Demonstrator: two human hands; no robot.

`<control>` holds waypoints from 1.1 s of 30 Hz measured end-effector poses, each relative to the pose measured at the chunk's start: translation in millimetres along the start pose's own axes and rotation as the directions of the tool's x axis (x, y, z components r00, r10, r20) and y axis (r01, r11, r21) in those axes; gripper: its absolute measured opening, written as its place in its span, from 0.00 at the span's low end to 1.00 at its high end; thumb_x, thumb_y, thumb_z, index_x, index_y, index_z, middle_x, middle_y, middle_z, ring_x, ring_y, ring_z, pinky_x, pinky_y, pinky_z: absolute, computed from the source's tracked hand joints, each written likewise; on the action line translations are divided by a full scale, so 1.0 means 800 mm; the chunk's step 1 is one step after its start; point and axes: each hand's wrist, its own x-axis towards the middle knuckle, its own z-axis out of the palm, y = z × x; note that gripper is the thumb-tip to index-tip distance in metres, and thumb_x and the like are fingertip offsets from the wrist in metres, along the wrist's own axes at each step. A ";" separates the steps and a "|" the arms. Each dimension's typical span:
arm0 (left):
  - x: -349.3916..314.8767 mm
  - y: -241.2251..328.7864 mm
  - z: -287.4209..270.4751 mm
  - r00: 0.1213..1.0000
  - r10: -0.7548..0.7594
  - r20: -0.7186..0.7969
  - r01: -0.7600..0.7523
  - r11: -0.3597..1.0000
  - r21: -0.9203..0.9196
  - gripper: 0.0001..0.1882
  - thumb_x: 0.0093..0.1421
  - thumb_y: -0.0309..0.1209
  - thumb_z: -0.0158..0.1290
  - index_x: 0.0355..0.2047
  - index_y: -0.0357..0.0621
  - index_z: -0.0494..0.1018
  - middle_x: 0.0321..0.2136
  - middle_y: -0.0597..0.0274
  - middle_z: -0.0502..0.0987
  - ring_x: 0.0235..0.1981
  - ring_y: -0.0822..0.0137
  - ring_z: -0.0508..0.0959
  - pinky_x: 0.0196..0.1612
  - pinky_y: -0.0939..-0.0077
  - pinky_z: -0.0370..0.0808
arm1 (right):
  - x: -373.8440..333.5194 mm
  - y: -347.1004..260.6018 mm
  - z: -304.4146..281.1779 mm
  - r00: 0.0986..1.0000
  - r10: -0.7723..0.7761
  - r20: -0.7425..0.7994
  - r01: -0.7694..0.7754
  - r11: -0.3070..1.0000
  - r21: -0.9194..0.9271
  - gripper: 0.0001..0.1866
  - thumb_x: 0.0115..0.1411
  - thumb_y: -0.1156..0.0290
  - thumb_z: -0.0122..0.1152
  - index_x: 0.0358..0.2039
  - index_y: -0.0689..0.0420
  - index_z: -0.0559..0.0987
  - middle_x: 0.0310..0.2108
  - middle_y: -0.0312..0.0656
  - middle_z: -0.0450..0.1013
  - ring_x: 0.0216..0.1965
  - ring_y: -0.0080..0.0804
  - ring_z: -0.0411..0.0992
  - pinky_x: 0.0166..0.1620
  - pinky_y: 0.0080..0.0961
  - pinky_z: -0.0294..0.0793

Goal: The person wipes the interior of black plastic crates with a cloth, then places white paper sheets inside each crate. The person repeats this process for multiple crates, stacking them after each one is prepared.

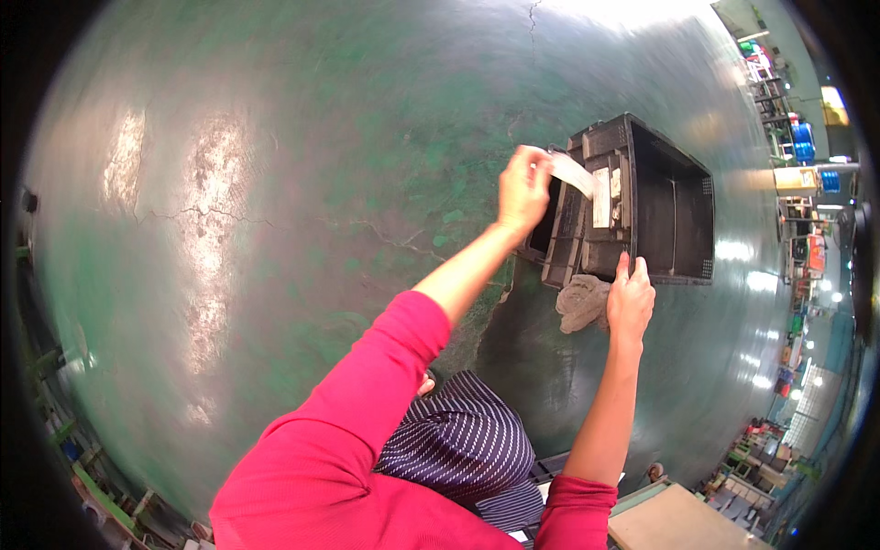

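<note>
A black plastic crate (674, 215) lies tipped on its side, its hollow inside facing right. White label pieces (601, 197) are stuck on its ribbed outer face. My left hand (525, 191) pinches one end of a white paper strip (572, 172), which bends down to those labels; whether it is still stuck there I cannot tell. My right hand (631, 301) grips the crate's near edge, fingers pointing away from me. Beside that hand, against the crate, is a crumpled translucent plastic bag (582, 302).
Another black crate (538, 229) is partly hidden beneath the tipped one. Green, cracked, glossy floor (367, 165) spreads to the left. A tan board or tabletop (683, 521) is at the lower right. Shelving with blue drums (803, 142) lines the far right.
</note>
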 end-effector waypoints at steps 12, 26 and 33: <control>-0.146 -0.054 -0.067 0.286 -0.475 0.832 -0.552 0.628 0.548 0.08 0.49 0.32 0.54 0.30 0.47 0.78 0.27 0.52 0.80 0.32 0.53 0.80 0.37 0.60 0.76 | -0.161 0.133 -0.033 0.953 0.086 0.292 -0.155 0.963 0.222 0.31 0.53 0.52 0.62 0.54 0.51 0.65 0.28 0.54 0.76 0.33 0.56 0.75 0.37 0.48 0.74; -0.733 0.061 0.243 -0.505 -0.294 0.812 -0.345 0.931 0.122 0.07 0.56 0.30 0.55 0.32 0.39 0.75 0.22 0.64 0.77 0.19 0.77 0.74 0.21 0.80 0.72 | -0.586 0.266 -0.046 0.650 0.179 0.738 -0.547 0.785 0.291 0.20 0.53 0.57 0.63 0.36 0.61 0.73 0.29 0.46 0.78 0.35 0.43 0.78 0.36 0.37 0.75; -0.895 0.062 0.215 -0.401 -0.139 0.905 -0.455 0.888 -0.065 0.25 0.55 0.37 0.57 0.51 0.41 0.65 0.45 0.50 0.73 0.41 0.59 0.76 0.45 0.63 0.73 | -0.644 0.307 -0.014 0.836 0.334 0.436 -0.507 0.773 0.381 0.09 0.52 0.68 0.55 0.28 0.56 0.81 0.31 0.43 0.79 0.34 0.38 0.79 0.35 0.32 0.78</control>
